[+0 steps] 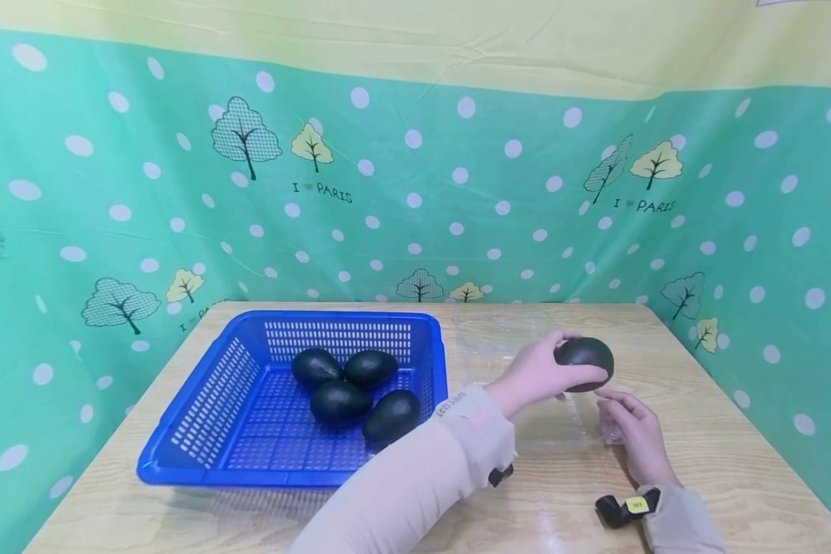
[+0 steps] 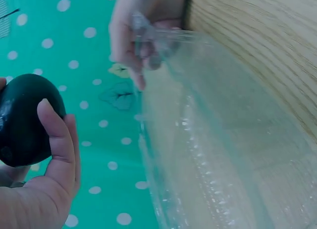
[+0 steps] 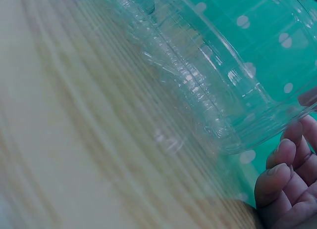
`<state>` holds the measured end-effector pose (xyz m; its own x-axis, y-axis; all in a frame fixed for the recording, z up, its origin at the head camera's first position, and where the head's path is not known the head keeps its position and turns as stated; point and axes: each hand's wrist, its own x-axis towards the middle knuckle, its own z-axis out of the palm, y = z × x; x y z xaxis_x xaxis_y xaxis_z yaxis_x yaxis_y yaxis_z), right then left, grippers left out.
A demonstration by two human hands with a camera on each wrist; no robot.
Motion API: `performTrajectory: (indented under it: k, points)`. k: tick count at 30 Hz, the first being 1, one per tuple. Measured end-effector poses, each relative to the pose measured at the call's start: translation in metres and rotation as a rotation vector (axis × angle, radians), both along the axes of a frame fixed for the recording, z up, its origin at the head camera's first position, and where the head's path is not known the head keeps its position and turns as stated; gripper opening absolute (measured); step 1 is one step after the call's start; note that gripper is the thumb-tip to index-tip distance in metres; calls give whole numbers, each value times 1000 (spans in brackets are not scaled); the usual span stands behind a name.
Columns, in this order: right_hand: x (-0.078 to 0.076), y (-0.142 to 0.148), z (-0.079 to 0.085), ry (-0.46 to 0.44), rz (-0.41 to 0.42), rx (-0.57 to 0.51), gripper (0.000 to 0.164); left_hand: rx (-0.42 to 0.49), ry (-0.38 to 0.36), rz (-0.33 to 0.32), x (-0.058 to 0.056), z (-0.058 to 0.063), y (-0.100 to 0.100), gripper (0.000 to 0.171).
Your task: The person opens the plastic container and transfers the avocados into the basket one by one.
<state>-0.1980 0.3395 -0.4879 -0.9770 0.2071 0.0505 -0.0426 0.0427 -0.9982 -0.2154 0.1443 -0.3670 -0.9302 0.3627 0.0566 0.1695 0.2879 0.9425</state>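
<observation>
My left hand [image 1: 543, 365] grips a dark avocado [image 1: 585, 363], raised above the right side of a clear plastic container [image 1: 547, 435]. In the left wrist view, the fingers curl round the side of the same avocado [image 2: 29, 120]. At the container's right edge is my right hand [image 1: 637, 438], its fingers bent at the plastic corner and seeming to pinch it. The right wrist view shows those curled fingers [image 3: 285, 174] beside the clear wall [image 3: 247, 135]. Several more avocados [image 1: 341, 403] lie in a blue plastic basket [image 1: 180, 415] on the left.
The wooden table [image 1: 734, 477] carries the basket and the container. A clear flap [image 1: 498, 327], apparently the container's lid, lies toward the back. Behind and at both sides hangs a green dotted curtain [image 1: 415, 215]. My left forearm [image 1: 408, 485] crosses in front of the basket's right corner.
</observation>
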Motion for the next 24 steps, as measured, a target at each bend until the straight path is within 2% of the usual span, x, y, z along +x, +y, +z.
performTrajectory:
  k: [5,13,24]
  points:
    - [-1,0,-1,-6,-9,-6,19,74,-48,42,1,8,-4,51]
    - [-3,1,-3,-28,-28,0,23,164,-107,67,2,15,-13,45]
    - [-2,2,-2,-9,2,-35,23,374,-164,8,-6,22,-36,32]
